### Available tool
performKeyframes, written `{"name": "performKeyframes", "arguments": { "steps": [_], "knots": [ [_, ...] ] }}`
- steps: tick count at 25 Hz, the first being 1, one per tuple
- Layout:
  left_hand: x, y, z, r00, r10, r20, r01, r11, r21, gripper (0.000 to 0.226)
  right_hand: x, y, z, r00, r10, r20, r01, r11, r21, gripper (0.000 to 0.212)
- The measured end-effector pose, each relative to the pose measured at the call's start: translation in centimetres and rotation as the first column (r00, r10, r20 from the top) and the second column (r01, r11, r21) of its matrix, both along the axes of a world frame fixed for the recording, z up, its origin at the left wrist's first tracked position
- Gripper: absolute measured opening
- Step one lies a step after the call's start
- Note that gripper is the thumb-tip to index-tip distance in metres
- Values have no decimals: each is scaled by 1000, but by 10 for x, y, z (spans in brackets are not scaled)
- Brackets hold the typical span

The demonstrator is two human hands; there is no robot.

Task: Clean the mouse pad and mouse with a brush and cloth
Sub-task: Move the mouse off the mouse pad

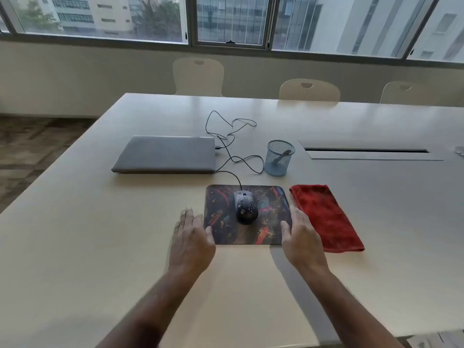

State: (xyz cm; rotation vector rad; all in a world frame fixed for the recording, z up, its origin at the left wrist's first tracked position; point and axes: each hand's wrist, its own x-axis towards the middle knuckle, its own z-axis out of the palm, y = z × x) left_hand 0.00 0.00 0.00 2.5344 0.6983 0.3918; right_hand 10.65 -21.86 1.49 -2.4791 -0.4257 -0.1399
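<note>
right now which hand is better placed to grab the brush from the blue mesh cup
Right hand. The blue mesh cup holding the brush stands on its side, beyond the patterned mouse pad; the left hand would cross over the black mouse.

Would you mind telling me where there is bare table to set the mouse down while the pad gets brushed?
Bare table lies left of the mouse pad, before the laptop. More lies right of the red cloth. Behind the pad it is crowded: cable and mesh cup.
</note>
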Motion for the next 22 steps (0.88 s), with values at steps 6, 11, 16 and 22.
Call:
{"name": "performKeyframes", "arguments": {
  "steps": [6,11,16,22],
  "knots": [
    [2,-1,-6,998,-36,44,37,999,-22,44,-2,1,-3,999,-41,-19,40,998,-38,54],
    [1,1,-6,997,-38,68,39,999,-13,46,-1,-2,-6,998,-59,6,59,998,-8,57],
    [-10,-7,-12,995,-33,89,33,999,2,48,-12,-5,-12,998,-58,32,58,998,0,55],
    [-28,-13,-18,997,-27,73,24,999,44,47,-29,-11,-17,997,-49,59,49,999,-1,52]
  ]
}}
